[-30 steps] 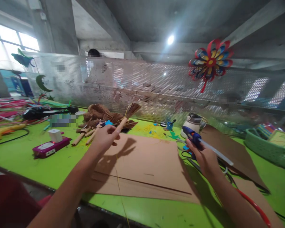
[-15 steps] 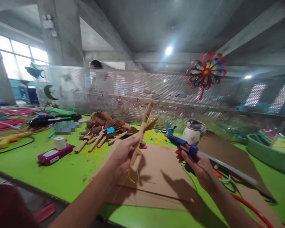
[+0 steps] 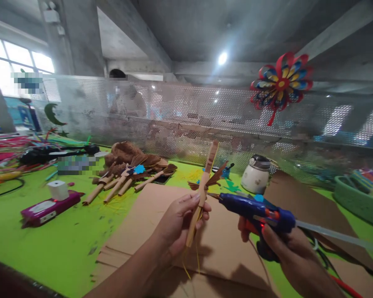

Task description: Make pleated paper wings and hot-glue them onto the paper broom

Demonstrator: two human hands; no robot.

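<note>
My left hand point(image 3: 178, 217) pinches a rolled brown paper stick point(image 3: 202, 192), held tilted with its top leaning right. Brown fringed pieces point(image 3: 216, 178) stick out from its middle, and yellow strands hang below. My right hand point(image 3: 282, 248) is wrapped round a blue glue gun point(image 3: 245, 206) with a clear glue stick in its back. The nozzle points left, close beside the paper stick; whether they touch I cannot tell. Under both hands lie stacked brown sheets point(image 3: 149, 207).
Several brown paper pieces point(image 3: 121, 182) are heaped at the back left, behind a purple power strip point(image 3: 51, 209). A white jar point(image 3: 255, 176) stands at the back, a green basket point(image 3: 354, 198) at far right. A person stands behind the mesh partition point(image 3: 174, 111).
The glue gun has moved from apart to close beside the paper stick, its nozzle now pointing left. The stick is more upright and further right in view. The camera view has shifted.
</note>
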